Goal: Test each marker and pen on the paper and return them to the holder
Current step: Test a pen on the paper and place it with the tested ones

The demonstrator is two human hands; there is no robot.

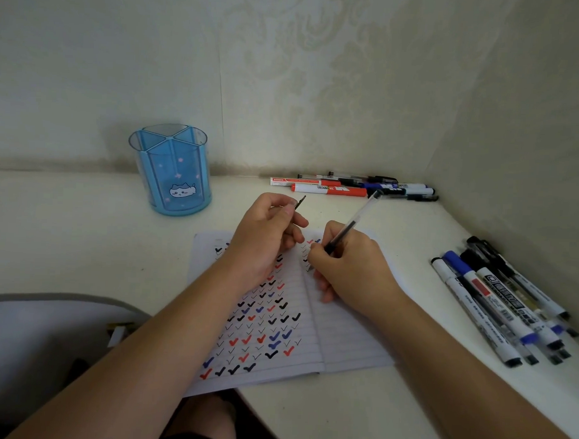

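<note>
An open lined notebook [339, 339] lies in front of me, its left page full of black, red and blue check marks. My right hand [352, 270] grips a clear black-ink pen [350, 223], its tip down on the upper part of the right page. My left hand [264, 235] hovers over the left page and holds the pen's cap [299, 201] between thumb and fingers. The blue see-through holder [171, 169], split into compartments and empty, stands at the back left.
A row of markers and pens [351, 185] lies along the back wall. Another bunch of markers and pens [505, 302] lies at the right by the side wall. A grey chair edge [65, 301] sits at the lower left.
</note>
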